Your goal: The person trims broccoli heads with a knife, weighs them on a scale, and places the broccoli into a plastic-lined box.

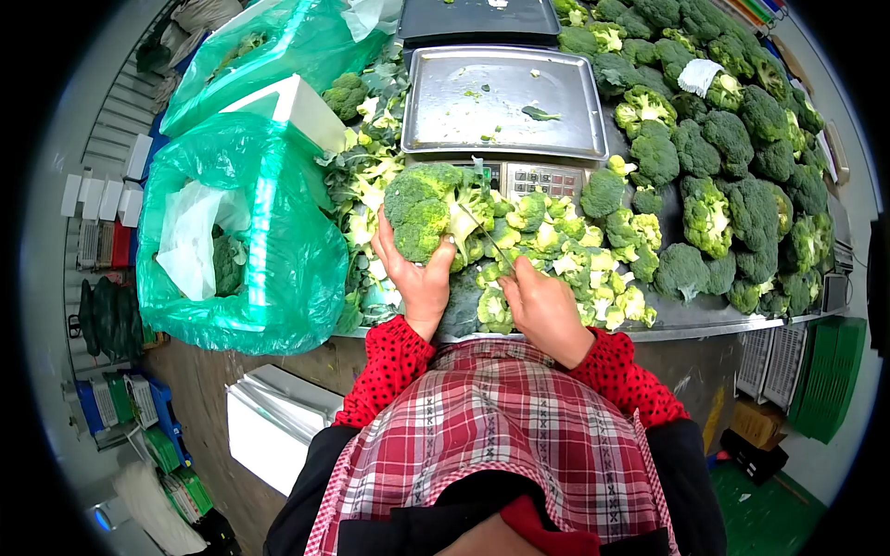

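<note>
So, at the far left, stacked crates stand low beside the wall, and next to them a box lined with a green plastic bag sits at the table's edge, with a crumpled white sheet and some dark green broccoli inside it. Leafy trimmings lie between this box and the left hand, which grips a large broccoli head from below and the side, its thumb near the stalks. The head is held up in front of the person, just before a weighing scale whose metal tray bears a few green scraps. A thin knife slants from the right hand up to the head's pale stalks; that hand is closed around its handle. Small cut pieces are heaped just beyond and beside the right hand, partly against the scale's keypad. Farther right, a big pile of broccoli covers the table, a white scrap on top, and green crates stand below at the far right.
</note>
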A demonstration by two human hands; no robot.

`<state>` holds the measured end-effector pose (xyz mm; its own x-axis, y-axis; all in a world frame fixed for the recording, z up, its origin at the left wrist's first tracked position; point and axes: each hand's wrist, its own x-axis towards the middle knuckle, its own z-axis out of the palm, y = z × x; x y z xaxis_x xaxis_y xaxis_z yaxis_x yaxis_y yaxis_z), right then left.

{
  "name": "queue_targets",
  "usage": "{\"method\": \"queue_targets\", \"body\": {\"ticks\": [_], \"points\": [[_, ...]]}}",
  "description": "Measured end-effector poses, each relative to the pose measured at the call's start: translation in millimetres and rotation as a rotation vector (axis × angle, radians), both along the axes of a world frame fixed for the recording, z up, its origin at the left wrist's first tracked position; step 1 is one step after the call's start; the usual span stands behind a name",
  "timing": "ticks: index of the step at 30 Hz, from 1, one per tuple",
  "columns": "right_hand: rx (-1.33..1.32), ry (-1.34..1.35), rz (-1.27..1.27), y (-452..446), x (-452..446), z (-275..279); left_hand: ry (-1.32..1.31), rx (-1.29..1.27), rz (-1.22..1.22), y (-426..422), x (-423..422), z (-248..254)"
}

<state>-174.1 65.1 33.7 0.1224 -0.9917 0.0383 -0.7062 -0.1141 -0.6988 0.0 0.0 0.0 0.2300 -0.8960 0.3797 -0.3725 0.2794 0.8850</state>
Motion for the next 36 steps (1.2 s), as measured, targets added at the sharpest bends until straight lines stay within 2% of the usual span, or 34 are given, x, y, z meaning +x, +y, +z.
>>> {"method": "queue_targets", "body": {"ticks": [5,10,13,16,17,18,21,23,24,25,26,27,28,29,30,32,35,36], "points": [[0.1,0.069,-0.017,-14,4,-11,0.063,0.039,0.029,-4,-13,-3],[0.172,0.171,0.005,-25,6,5,0.137,0.044,0.027,-12,-12,-16],[0.081,0.139,-0.04,-39,14,-5,0.023,0.039,0.062,-15,-9,-18],[0.124,-0.012,0.017,-44,10,-6,0.14,0.04,0.09,-18,-10,-16],[0.107,-0.089,0.081,-41,10,-5,0.114,0.042,0.075,-15,-8,-16],[0.184,0.042,0.023,-33,8,9,0.063,0.024,0.068,-13,-10,-17],[0.142,0.326,0.013,-37,7,-38,0.002,0.03,0.029,-2,-17,-5],[0.145,0.267,-0.008,-38,3,-30,-0.317,-0.114,-0.113,7,-15,13],[0.225,0.119,-0.013,-29,-9,-9,0.175,-0.028,-0.125,4,-10,-11],[0.309,-0.025,-0.017,-17,-21,5,0.477,0.085,-0.137,7,-13,14],[0.364,-0.106,-0.024,0,-36,7,0.459,0.101,-0.135,4,-8,20],[0.268,-0.129,-0.029,15,-46,-6,0.442,0.113,-0.122,-1,2,25],[0.275,-0.148,-0.027,28,-52,-1,0.487,0.227,-0.088,-7,13,24],[0.283,-0.176,-0.029,34,-54,3,0.655,0.34,-0.084,-12,18,26],[0.283,-0.172,-0.015,30,-52,4,0.62,0.387,-0.134,-16,25,26],[-0.028,-0.11,-0.144,22,-39,8,0.493,0.506,-0.249,-23,38,29],[-0.087,-0.018,-0.055,6,-24,4,0.359,0.627,-0.38,-36,35,51],[-0.106,0.045,-0.011,7,-20,-1,0.418,0.645,-0.425,-36,35,50]]}}
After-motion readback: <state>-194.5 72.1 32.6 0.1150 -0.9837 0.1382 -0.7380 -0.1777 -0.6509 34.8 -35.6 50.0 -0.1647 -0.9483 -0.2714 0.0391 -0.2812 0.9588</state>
